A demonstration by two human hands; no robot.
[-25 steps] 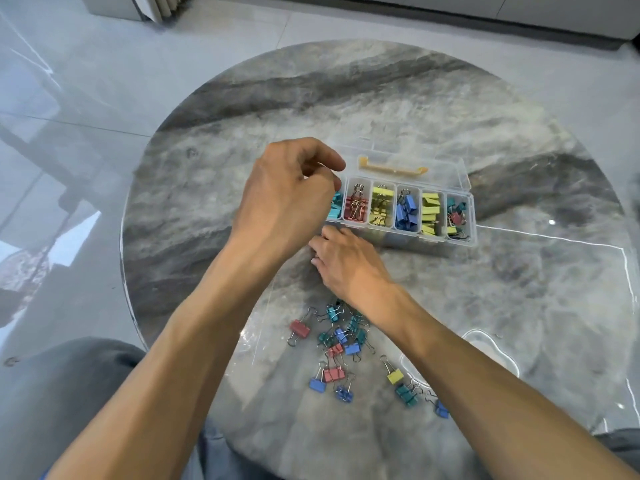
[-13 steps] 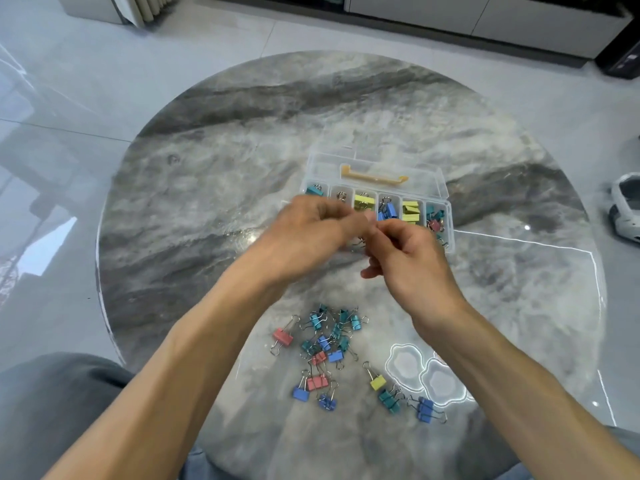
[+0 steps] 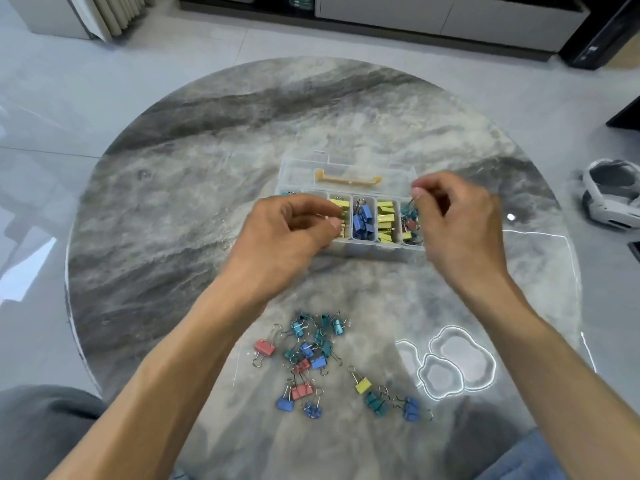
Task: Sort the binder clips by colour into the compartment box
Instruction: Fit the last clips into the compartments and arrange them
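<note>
Evidently light, stiff and slick, the loose binder clips (image 3: pixel 313 355) near the table's (image 3: pixel 173 216) front edge point every way, best pinched by their wire loops, while the left hand (image 3: pixel 287 237) curls apparently empty and the right hand (image 3: pixel 453 223) pinches something teal over the compartment box (image 3: pixel 349 176), mid-table, running left-right.

Honestly nothing here I can actually read. Way out past my fingers there's a dark green panel (image 3: pixel 302 0) on the cabinet with some pale marks, and off beyond my right hand (image 3: pixel 460 220) a black unit (image 3: pixel 588 50) with a tiny white mark, both too small and blurry.
</note>
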